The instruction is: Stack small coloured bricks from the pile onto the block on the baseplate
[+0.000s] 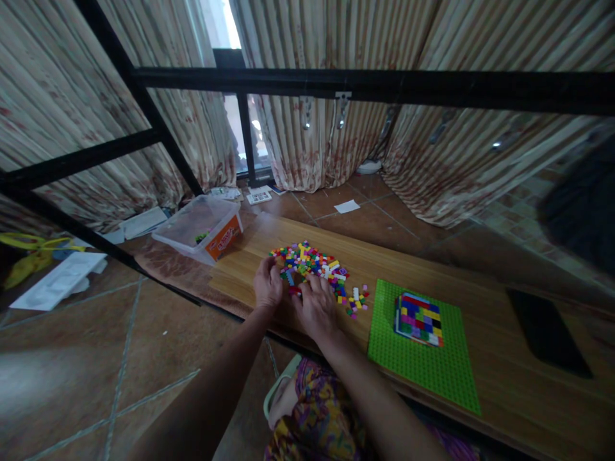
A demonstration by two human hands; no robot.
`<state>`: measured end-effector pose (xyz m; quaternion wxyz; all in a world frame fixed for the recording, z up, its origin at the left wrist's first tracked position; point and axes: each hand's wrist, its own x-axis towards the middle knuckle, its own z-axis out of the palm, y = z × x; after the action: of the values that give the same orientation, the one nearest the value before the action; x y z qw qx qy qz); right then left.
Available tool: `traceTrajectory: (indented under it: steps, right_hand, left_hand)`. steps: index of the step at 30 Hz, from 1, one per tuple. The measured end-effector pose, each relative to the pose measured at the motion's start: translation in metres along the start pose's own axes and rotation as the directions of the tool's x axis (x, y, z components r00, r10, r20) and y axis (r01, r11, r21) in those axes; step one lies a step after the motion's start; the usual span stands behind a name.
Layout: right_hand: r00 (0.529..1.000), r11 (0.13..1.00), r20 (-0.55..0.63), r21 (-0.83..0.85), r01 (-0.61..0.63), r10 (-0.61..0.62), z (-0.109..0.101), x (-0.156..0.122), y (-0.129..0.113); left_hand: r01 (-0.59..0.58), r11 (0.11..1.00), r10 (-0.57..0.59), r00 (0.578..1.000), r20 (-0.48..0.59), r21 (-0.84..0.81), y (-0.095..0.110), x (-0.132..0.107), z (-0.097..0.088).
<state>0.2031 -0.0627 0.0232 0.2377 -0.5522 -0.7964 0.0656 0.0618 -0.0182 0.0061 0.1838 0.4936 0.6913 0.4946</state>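
A loose heap of small coloured toy building bricks (307, 255) lies on the wooden tabletop in front of me. My left hand (268, 283) rests at the heap's left edge, its fingers bent and apart, with no brick visible in them. Close to its fingertips is a blue-grey brick (289, 276). On the near side of the heap, my right hand (317, 306) has its thumb and fingers closed about a red brick (294, 291); the hand hides part of the bricks beneath. To the right, a block of multicoloured bricks (419, 319) sits on a green baseplate (384, 346).
A clear plastic box (192, 221) with an orange label stands at the table's left end. A dark flat object (548, 333) lies at the right on the wooden table (490, 358). Black metal bars (365, 83) cross above the far side, before striped curtains (307, 141).
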Motion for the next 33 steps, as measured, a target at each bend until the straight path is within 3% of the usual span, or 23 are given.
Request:
traceTrajectory:
  steps: [5, 9, 11, 15, 16, 19, 23, 27, 33]
  right_hand:
    - [0.998, 0.996, -0.054, 0.087, -0.020, 0.025, -0.008, -0.015, 0.019]
    - [0.963, 0.915, -0.138, 0.367, -0.166, 0.230, -0.016, -0.030, 0.033]
    - [0.913, 0.781, -0.132, 0.573, -0.248, 0.387, -0.020, -0.037, 0.036]
    - [0.794, 0.372, -0.020, 0.891, -0.262, 0.607, -0.029, -0.048, 0.035]
    - [0.765, 0.266, 0.024, 0.930, -0.252, 0.643, -0.031, -0.050, 0.033]
    - [0.709, 0.041, 0.137, 0.973, -0.228, 0.692, -0.040, -0.058, 0.023]
    - [0.732, 0.050, 0.125, 0.976, -0.212, 0.670, -0.054, -0.074, 0.011]
    - [0.766, 0.069, 0.148, 0.967, -0.244, 0.626, -0.063, -0.090, 0.011]
    - [0.748, 0.032, 0.178, 0.966, -0.258, 0.639, -0.064, -0.099, 0.018]
  left_hand:
    - [0.004, 1.000, -0.004, 1.000, -0.001, 0.009, 0.000, 0.000, 0.001]
    - [0.002, 0.999, -0.003, 1.000, -0.019, -0.036, -0.003, 0.004, 0.000]
    - [-0.021, 0.999, 0.019, 0.998, -0.059, -0.040, -0.002, 0.004, -0.002]
    - [-0.113, 0.993, 0.109, 0.979, -0.170, -0.014, 0.012, -0.022, -0.004]
    - [-0.120, 0.991, 0.111, 0.983, -0.148, -0.057, 0.019, -0.035, -0.003]
    - [-0.067, 0.962, 0.098, 0.989, 0.108, -0.266, 0.045, -0.083, 0.002]
    - [0.134, 0.931, 0.015, 0.914, 0.405, -0.339, 0.075, -0.131, 0.010]
    - [0.145, 0.938, 0.016, 0.889, 0.458, -0.314, 0.088, -0.139, 0.011]
    - [0.141, 0.959, -0.014, 0.889, 0.457, -0.245, 0.094, -0.141, 0.015]
